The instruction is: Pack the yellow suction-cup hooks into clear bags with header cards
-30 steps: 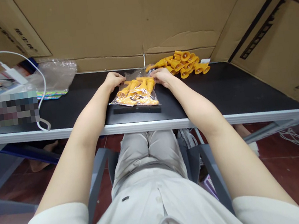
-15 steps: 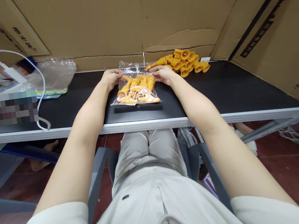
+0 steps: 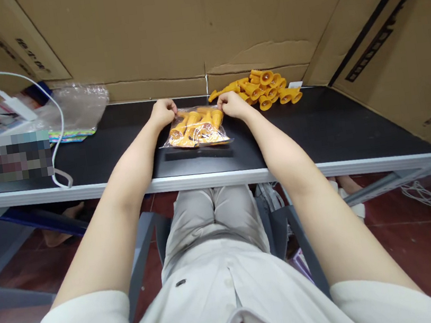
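A clear plastic bag (image 3: 200,143) lies on the black tabletop in front of me, with several yellow-orange, horn-shaped plastic pieces (image 3: 205,125) inside it. My left hand (image 3: 163,113) pinches the bag's far left corner between thumb and fingers. At the far right corner, my right hand (image 3: 232,104) grips the bag the same way. The bag's far edge runs between both hands, its top flap no longer standing up behind. Just beyond my right hand rests a loose pile of matching yellow pieces (image 3: 269,88).
Clear empty bags (image 3: 75,103) lie at the back left, beside a white device with a looped cable (image 3: 21,107). Cardboard walls (image 3: 196,25) close off the back and right of the table (image 3: 355,126). A small white item (image 3: 295,85) sits behind the pile.
The bag's clear flap, which stuck up at the far side, is now folded down or out of sight. My fingers have curled from flatter holds into pinches at the corners.
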